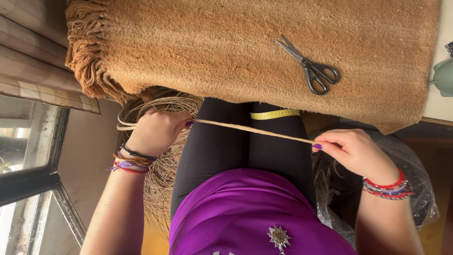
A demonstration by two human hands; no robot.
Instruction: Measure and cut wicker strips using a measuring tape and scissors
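The left hand (158, 130) and the right hand (354, 151) hold one pale straw strand (255, 129) stretched taut between them across the lap, over black leggings (236, 141). The left hand is closed around its end of the strand, near a loose coil of the same fibre (163, 174) that hangs beside the left thigh; the right hand pinches the other end between thumb and forefinger. Judging by how things lie, the work looks early: only this single strand is drawn out and straightened, nothing woven or knotted from it shows, and the large coil appears barely used. A yellow tape measure (275, 114) lies across the leggings just under the edge of a brown fringed rug (226, 47) that covers the table in front. Scissors (309, 66) rest closed on the rug, well apart from both hands and untouched. As for containers, a clear plastic bag (415, 189) sits by the right wrist, under the right hand; it seems to hold more pale fibre, though its contents are too dim to tell surely. A pale green object (444, 75) shows at the right edge, its kind unclear. A window (28, 156) stands at the left.
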